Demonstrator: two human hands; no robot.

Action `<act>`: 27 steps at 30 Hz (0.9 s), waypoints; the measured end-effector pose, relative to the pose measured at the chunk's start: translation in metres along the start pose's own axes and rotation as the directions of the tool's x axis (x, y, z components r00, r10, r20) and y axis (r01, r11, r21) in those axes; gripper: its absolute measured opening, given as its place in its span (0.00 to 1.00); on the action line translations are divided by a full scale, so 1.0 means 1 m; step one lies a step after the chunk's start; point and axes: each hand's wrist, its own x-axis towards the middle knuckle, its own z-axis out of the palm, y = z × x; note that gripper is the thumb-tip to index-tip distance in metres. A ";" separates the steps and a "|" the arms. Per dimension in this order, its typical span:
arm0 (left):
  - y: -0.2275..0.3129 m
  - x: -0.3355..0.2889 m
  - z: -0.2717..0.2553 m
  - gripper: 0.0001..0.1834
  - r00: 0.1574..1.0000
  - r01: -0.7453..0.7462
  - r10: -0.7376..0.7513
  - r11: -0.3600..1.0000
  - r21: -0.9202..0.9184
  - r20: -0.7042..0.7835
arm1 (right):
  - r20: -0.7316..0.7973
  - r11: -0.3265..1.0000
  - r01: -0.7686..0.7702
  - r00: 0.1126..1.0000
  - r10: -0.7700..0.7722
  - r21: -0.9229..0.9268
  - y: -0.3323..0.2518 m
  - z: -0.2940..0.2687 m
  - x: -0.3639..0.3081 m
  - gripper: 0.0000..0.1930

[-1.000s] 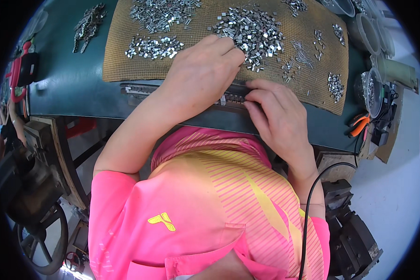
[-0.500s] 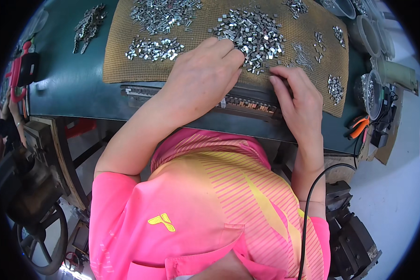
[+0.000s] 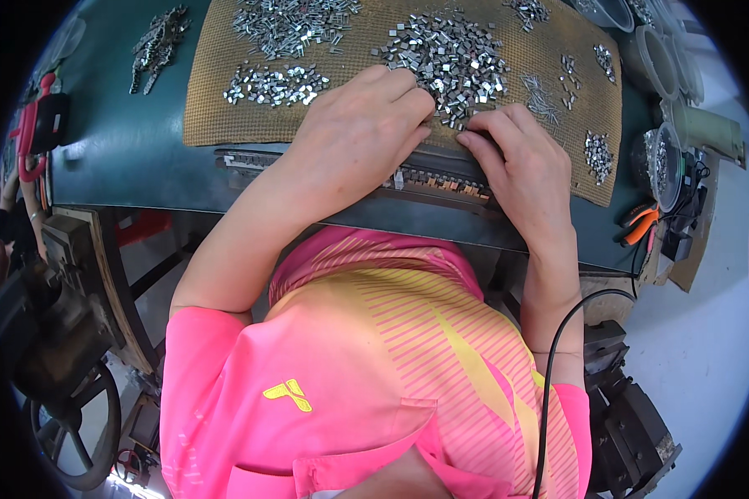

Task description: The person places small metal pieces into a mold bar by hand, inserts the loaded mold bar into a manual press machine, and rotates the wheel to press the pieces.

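Note:
My left hand (image 3: 362, 116) is closed, its fingers curled down at the near edge of a pile of small square metal pieces (image 3: 466, 62). Its fingertips are hidden, so what they hold cannot be made out. At the same pile's lower right edge, my right hand (image 3: 524, 158) has thumb and forefinger brought together; anything between them is too small to name. Just below both hands lies a long dark metal bar (image 3: 254, 160) with a row of small copper-coloured and silvery parts (image 3: 445, 183) along it. My left wrist crosses over the bar and covers part of it.
A tan textured mat (image 3: 208, 104) on the green table (image 3: 108, 166) carries heaps of pins (image 3: 295, 25), small shiny pieces (image 3: 275, 86) and thin wires (image 3: 541, 100). Right of it are clear tubs (image 3: 666, 166) and orange-handled pliers (image 3: 639, 223). A linked metal bundle (image 3: 158, 50) lies far left.
My right hand has shifted a little left and up, closer to my left hand and the pile's near edge. My left hand has barely moved.

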 end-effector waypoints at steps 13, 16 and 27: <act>-0.003 -0.005 -0.008 0.06 0.997 0.021 -0.029 0.993 -0.117 -0.071 | 0.034 0.993 0.040 0.998 -0.044 0.116 -0.016 -0.014 -0.010 0.06; -0.004 -0.010 -0.011 0.06 0.997 0.054 -0.065 0.978 -0.203 -0.048 | -0.035 0.965 0.171 0.985 -0.167 0.197 -0.027 -0.011 -0.013 0.09; -0.002 -0.029 -0.019 0.06 0.993 0.089 -0.107 0.963 -0.255 -0.057 | 0.032 0.952 0.208 0.975 -0.221 0.226 -0.032 -0.009 -0.013 0.08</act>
